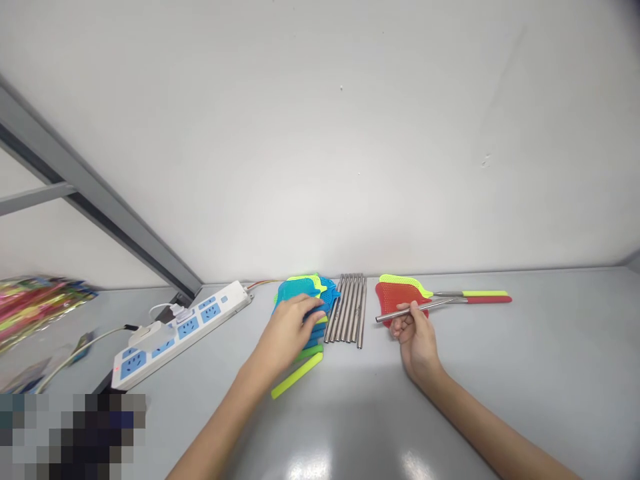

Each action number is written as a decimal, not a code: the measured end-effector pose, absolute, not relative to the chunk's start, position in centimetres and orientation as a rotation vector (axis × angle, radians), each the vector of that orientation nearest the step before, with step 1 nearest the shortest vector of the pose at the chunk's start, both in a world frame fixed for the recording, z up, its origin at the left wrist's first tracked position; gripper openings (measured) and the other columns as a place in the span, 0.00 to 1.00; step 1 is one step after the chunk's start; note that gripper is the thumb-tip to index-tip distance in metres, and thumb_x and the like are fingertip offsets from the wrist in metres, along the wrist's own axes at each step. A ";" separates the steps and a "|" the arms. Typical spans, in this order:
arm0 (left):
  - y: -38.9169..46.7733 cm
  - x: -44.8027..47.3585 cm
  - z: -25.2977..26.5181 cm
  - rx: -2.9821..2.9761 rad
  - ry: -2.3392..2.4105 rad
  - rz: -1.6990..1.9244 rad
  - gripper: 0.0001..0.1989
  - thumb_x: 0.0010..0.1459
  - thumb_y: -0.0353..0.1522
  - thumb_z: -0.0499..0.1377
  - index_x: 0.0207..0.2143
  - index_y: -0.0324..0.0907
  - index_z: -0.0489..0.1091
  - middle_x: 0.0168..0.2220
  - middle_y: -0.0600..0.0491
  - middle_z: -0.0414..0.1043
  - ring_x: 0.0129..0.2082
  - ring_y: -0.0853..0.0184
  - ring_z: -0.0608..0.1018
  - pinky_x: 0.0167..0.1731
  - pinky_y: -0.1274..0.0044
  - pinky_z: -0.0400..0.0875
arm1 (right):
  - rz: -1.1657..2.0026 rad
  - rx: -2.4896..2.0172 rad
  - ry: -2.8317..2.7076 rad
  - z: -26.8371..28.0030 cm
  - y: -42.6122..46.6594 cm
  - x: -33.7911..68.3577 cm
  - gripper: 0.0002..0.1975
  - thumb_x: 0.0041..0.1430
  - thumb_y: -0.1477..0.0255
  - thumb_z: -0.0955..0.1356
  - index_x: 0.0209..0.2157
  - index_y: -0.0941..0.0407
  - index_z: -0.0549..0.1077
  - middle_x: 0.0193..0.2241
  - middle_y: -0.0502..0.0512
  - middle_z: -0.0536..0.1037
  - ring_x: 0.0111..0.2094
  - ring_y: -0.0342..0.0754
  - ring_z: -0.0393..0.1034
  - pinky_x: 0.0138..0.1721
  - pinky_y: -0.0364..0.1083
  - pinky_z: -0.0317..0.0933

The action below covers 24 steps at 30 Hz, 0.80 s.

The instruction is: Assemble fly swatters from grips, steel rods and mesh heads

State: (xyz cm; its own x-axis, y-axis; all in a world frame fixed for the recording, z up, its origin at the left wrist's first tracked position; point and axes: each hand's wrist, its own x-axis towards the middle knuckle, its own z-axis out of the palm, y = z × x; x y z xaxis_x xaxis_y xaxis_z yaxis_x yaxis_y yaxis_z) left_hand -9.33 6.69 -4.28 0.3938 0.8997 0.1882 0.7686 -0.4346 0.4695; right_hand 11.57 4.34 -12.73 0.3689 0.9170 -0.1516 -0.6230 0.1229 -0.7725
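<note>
My right hand [419, 340] pinches a slim metal tube [393, 316] between thumb and fingers. The tube lies slantwise in front of a red fly swatter head [397, 297]. Over the pile of loose blue fly swatter heads [295, 291] is my left hand [293, 327], its thumb and fingers apart at the pile's right side. A yellow-green head [320, 285] shows among the blue ones. Loose handle grips, one of them yellow-green [297, 376], lie below that hand, partly hidden by it. Between my hands, several metal tubes [349, 310] rest side by side.
Two assembled fly swatters lie at the right, with a red handle [490, 300] and a yellow-green handle [487, 293]. A white power strip [185, 333] with plugged-in cords lies at left. Shiny plastic packages [40, 307] are farther left. The wall [350, 147] stands behind the grey table [540, 373].
</note>
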 end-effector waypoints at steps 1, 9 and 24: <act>7.0 -9.8 -4.3 2.363 1.472 0.532 0.13 0.55 0.36 0.48 0.37 0.45 0.71 0.35 0.50 0.71 0.34 0.62 0.72 0.34 0.73 0.63 | 1.168 -0.881 -0.416 -12.7 4.3 11.6 0.13 0.52 0.61 0.63 0.26 0.58 0.69 0.12 0.46 0.64 0.16 0.40 0.56 0.19 0.41 0.51; 7.8 -10.4 -6.5 2.370 1.489 0.377 0.10 0.51 0.33 0.52 0.31 0.45 0.73 0.30 0.49 0.71 0.29 0.62 0.71 0.29 0.74 0.61 | 1.178 -0.890 -0.447 -12.9 4.4 11.5 0.14 0.52 0.61 0.63 0.27 0.58 0.69 0.13 0.47 0.64 0.16 0.40 0.57 0.18 0.40 0.51; 8.0 -10.1 -7.0 2.459 1.586 0.261 0.04 0.50 0.28 0.51 0.26 0.42 0.65 0.29 0.51 0.67 0.30 0.63 0.69 0.26 0.77 0.58 | 1.213 -0.891 -0.448 -12.8 4.4 11.5 0.14 0.52 0.62 0.63 0.25 0.58 0.69 0.13 0.47 0.65 0.16 0.38 0.56 0.18 0.39 0.51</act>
